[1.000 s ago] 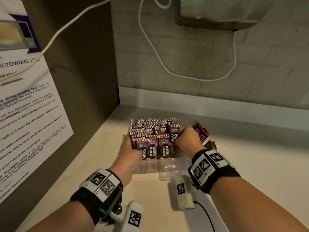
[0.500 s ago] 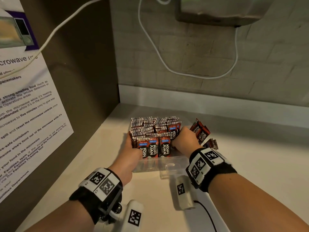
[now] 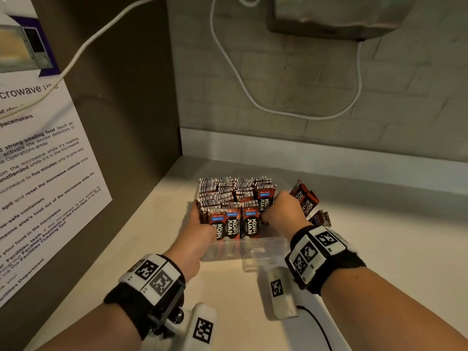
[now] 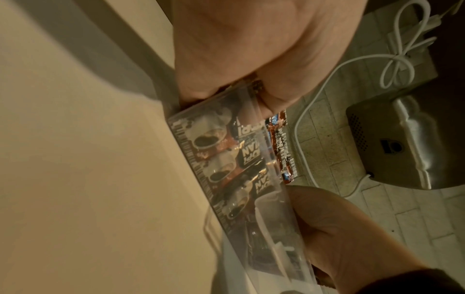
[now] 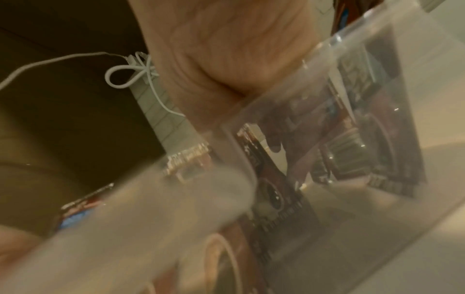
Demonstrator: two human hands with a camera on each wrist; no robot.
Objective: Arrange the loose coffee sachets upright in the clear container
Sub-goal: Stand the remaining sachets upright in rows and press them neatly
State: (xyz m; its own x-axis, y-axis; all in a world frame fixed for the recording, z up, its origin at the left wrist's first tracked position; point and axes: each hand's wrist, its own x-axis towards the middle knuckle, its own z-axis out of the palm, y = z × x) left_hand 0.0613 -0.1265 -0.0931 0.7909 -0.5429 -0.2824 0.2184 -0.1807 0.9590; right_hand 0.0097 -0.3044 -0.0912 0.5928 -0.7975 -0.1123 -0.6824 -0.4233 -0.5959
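Head view: I see the clear container (image 3: 253, 247) on the counter (image 3: 379, 262), packed with upright Kopi Juan sachets (image 3: 228, 198). My left hand (image 3: 195, 231) grips its left wall; my right hand (image 3: 283, 211) reaches inside, grip unclear. Loose sachets (image 3: 305, 201) lie right of the container.

Left wrist: thumb (image 4: 271, 99) curled over the rim.

Right wrist: blurred, undeterminable.

This looks like a shared office pantry. A printed microwave-use notice (image 3: 38, 173), mentioning a Facilities team and front desk, hangs on the dark side panel (image 3: 121, 110) left of the pale counter (image 3: 379, 249). Behind the counter rises a tiled wall (image 3: 329, 84) carrying what may be a metal dispenser (image 3: 336, 16).
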